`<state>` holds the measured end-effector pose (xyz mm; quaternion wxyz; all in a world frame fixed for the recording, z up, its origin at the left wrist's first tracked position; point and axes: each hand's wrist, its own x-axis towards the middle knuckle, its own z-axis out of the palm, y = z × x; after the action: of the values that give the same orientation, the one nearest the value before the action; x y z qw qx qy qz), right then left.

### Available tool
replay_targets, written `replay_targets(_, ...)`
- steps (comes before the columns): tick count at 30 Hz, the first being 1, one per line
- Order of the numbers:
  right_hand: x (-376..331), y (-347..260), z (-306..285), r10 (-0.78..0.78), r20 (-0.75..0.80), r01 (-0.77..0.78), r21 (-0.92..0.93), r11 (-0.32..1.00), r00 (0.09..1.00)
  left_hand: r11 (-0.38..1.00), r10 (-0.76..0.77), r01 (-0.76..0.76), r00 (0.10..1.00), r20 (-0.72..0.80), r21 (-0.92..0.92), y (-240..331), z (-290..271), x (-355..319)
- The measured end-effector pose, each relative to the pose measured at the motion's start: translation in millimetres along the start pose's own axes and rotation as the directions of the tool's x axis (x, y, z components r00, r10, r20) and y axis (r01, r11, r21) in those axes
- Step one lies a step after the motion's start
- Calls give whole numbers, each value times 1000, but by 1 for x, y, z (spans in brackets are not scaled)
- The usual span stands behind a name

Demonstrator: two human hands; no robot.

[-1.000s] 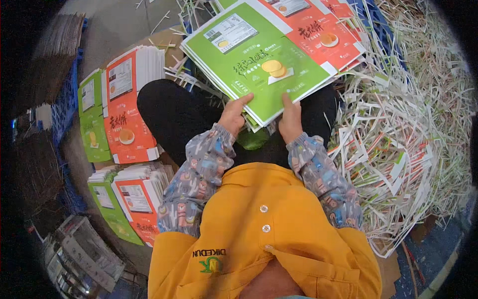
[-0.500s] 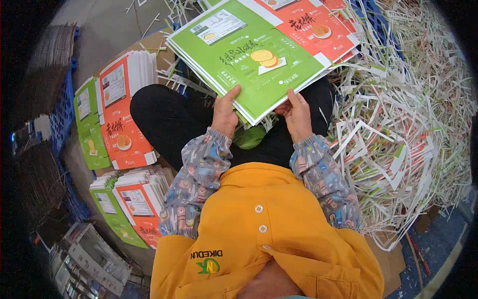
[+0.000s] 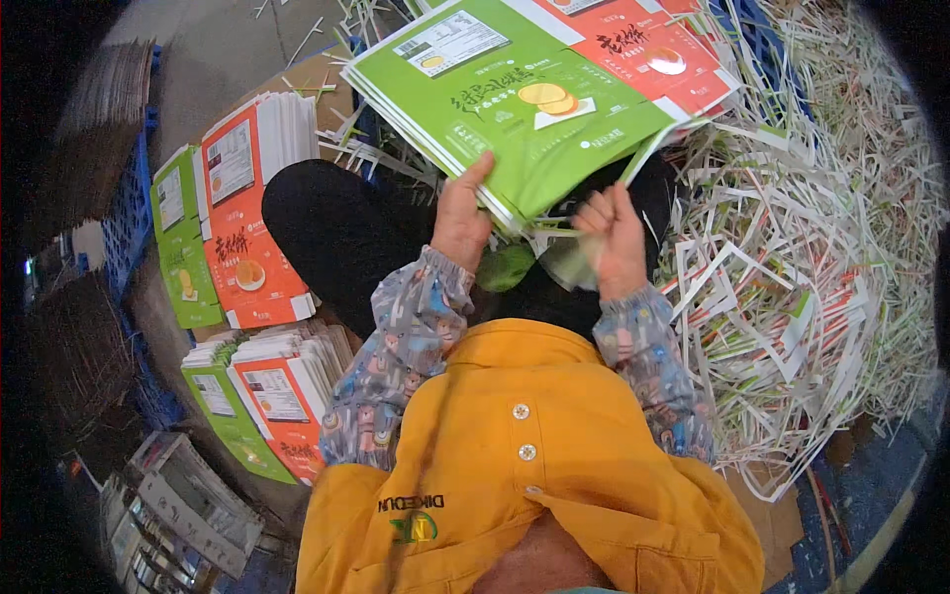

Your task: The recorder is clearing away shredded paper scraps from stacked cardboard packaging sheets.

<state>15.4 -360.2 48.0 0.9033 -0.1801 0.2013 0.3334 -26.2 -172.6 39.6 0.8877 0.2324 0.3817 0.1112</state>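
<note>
glossy printed card sheets [image 3: 534, 109], matt paper strips [image 3: 792, 257]

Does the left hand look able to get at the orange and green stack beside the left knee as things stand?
Probably yes, once it lets go: the left hand is gripping the green printed sheets, but the orange and green stack lies uncovered with nothing between.

One head-worn fisheye view looks steeply down the person's yellow jacket [image 3: 515, 465] and lap to the floor [image 3: 213, 59]. It sits close to the hands, which come up from the lower edge toward mid-frame. Straight edges bow near the dark, round rim.
</note>
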Motion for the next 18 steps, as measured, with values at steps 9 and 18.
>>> replay_targets(9,-58,-168,-59,-510,162,-131,-862,-490,845,995,1,9,995,102,-97,31,-3,-1)
replay_targets(18,-54,-170,-66,-330,544,-41,-474,-879,771,990,-124,120,991,47,74,16,1,-12)
